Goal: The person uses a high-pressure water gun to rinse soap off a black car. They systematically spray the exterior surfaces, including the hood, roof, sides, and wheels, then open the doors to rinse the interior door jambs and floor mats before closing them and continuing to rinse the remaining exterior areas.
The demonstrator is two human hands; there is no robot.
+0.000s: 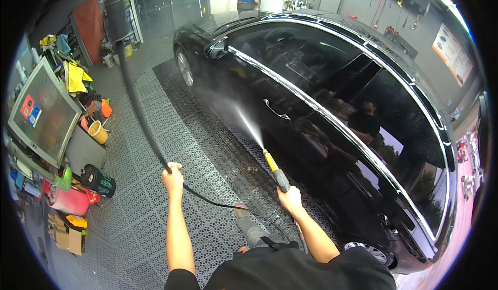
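Observation:
My right hand (290, 198) grips the grey rear part of a yellow and grey pressure washer gun (273, 167). White spray fans out of its nozzle, towards the lower front side of a black car (249, 95). My left hand (173, 177) is closed round a black hose (140, 114), which runs up to a thick dark fitting (115, 13) overhead and also trails back past my legs. The car's side, with a chrome door handle (277, 110) and window trim, lies to the right of the gun. Mist hides part of the lower front door.
Wet perforated floor tiles (148, 212) lie underfoot. Along the left side are a tilted framed panel (44, 113), a yellow bucket (97, 132), a black drum (98, 180), a pink container (70, 201) and cardboard boxes (64, 235). The car's wing mirror (216, 48) sticks out. Tools hang on the far wall.

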